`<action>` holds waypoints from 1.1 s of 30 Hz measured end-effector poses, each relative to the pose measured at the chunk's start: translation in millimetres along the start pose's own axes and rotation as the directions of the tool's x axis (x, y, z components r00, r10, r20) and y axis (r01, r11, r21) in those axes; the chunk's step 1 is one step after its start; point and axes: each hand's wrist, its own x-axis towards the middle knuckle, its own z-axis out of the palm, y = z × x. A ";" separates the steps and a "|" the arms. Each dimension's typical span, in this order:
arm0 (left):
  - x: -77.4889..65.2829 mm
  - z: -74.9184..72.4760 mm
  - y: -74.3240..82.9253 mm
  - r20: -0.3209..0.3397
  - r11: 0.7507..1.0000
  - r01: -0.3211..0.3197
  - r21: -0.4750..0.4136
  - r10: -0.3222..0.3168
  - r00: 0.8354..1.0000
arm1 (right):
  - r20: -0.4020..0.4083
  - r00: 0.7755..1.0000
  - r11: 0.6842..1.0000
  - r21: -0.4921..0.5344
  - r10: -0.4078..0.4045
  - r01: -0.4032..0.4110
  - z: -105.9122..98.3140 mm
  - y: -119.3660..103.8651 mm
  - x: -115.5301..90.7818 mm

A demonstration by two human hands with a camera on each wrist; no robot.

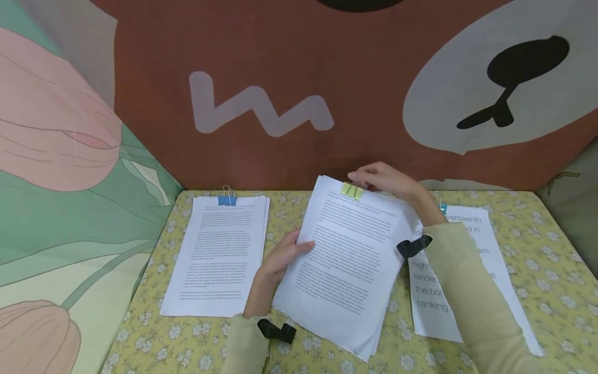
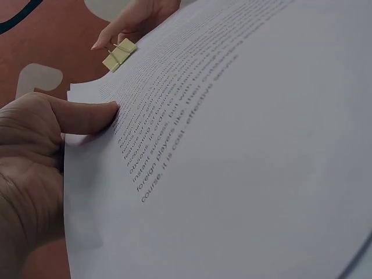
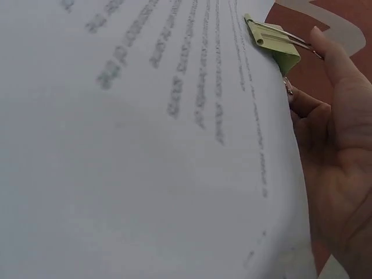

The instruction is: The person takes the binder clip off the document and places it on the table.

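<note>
A stack of printed sheets is held up, tilted, over the middle of the table. A yellow-green binder clip sits on its top edge. My left hand grips the stack's left edge; in the left wrist view its thumb lies on the printed face and the other fingers are hidden behind. At the top edge my right hand pinches the clip's wire handles. The right wrist view has the thumb at the front handle and a fingertip by the rear one, partly hidden by the paper.
To the left lies another printed stack with a blue binder clip. Large-print sheets with a teal clip lie on the right, partly under my right forearm. A flowered cloth covers the table; a brown patterned backdrop stands behind.
</note>
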 end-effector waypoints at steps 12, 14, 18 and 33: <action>0.8 -4.0 -1.1 -0.020 0.999 -0.006 0.042 0.007 1.000 | -0.406 0.914 1.000 -0.001 -0.016 0.017 -1.5 4.4 -9.2; -0.1 -5.9 -0.5 -0.047 0.999 0.000 0.039 0.001 0.999 | -0.438 0.899 1.000 0.009 -0.015 0.021 -0.8 7.4 -14.1; -2.6 -11.6 -0.4 -0.100 1.000 -0.005 0.022 0.007 0.995 | -0.469 0.883 0.998 0.064 0.026 0.005 3.3 18.4 -26.4; -6.2 -25.9 -1.7 -0.275 1.000 0.001 0.018 0.004 0.961 | -0.506 0.857 0.977 0.213 0.092 0.021 31.9 64.6 -78.7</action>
